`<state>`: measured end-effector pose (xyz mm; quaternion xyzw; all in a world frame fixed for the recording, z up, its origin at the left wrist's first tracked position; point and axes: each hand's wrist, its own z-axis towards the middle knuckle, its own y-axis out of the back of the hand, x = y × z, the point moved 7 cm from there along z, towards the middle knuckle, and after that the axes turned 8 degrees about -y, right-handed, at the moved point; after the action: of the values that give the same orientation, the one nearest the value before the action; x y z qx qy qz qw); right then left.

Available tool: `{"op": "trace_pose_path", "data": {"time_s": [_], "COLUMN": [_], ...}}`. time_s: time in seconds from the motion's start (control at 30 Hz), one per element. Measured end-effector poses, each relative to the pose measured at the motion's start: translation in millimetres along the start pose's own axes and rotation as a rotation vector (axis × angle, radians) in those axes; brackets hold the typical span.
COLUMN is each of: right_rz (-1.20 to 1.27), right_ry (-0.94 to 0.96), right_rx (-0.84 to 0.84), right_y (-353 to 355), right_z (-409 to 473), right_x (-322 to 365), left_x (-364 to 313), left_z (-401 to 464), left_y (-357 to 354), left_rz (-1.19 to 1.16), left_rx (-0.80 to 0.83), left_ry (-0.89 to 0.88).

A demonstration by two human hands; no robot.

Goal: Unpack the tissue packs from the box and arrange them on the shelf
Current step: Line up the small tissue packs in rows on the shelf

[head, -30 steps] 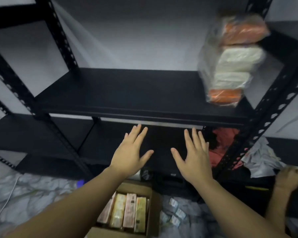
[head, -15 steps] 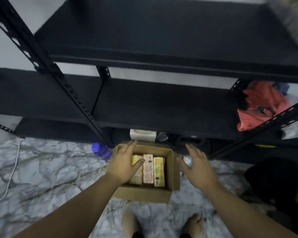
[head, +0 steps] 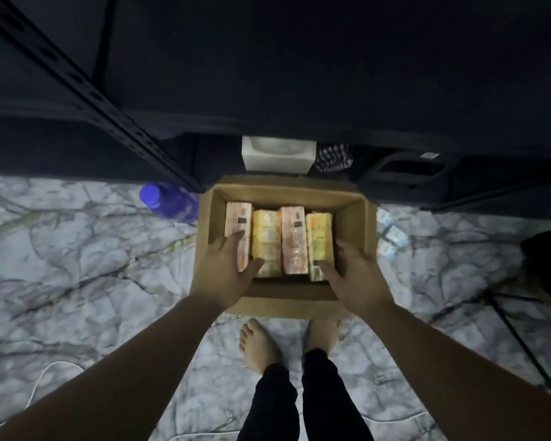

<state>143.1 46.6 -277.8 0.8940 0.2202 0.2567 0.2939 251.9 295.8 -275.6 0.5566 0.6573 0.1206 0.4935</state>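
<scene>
An open cardboard box [head: 353, 218] sits on the marble floor in front of the black shelf [head: 299, 74]. Several tissue packs stand side by side in it: a pink pack [head: 237, 218] at the left, a yellow pack [head: 266, 230], another pink pack [head: 295, 240] and a yellow pack [head: 320, 230] at the right. My left hand [head: 226, 272] reaches into the box's left side, fingers straight, touching the leftmost pink pack. My right hand [head: 353, 272] reaches in at the right side beside the rightmost yellow pack, fingers relaxed. Neither hand grips a pack.
A blue bottle [head: 169, 202] lies left of the box by the shelf's slanted post [head: 109, 103]. A white box [head: 279, 154] and dark items sit under the shelf. Small packets [head: 390, 237] lie right of the box. My bare feet [head: 260, 345] stand just behind it. A cable [head: 516, 335] crosses the floor at right.
My view has tilted down from the shelf to the box. Both hands have dropped from in front of the shelf into the box, onto the packs.
</scene>
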Motion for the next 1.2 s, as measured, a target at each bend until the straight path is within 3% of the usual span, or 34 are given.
{"op": "trace_pose_path", "data": {"time_s": [0.27, 0.5, 0.6, 0.8, 1.03, 1.2], "right_rz": [-0.001, 0.212, 0.346, 0.390, 0.529, 0.556], "right_ry": [-0.104, -0.338, -0.433, -0.395, -0.449, -0.465], "right_rx": [-0.015, -0.077, -0.058, 0.010, 0.059, 0.064], "right_y": [-90.2, -133.0, -144.7, -160.0, -162.1, -160.8], "right_z": [135.7, 219.5, 234.8, 236.5, 235.9, 233.0], "right_x": [-35.3, -72.2, -86.7, -95.2, -101.6, -106.7], "left_x": [90.3, 132.9, 134.1, 139.8, 139.8, 147.4], "left_z": [91.2, 137.6, 138.6, 138.7, 136.0, 136.6], "left_y": [-94.2, -157.0, -166.8, -179.5, -177.6, -180.4], "left_rz": [0.102, -0.164, -0.223, -0.179, -0.320, -0.290], "left_rx": [-0.013, -0.038, -0.114, -0.111, -0.166, -0.135], "left_ry": [0.115, 0.328, 0.427, 0.532, 0.513, 0.537]}}
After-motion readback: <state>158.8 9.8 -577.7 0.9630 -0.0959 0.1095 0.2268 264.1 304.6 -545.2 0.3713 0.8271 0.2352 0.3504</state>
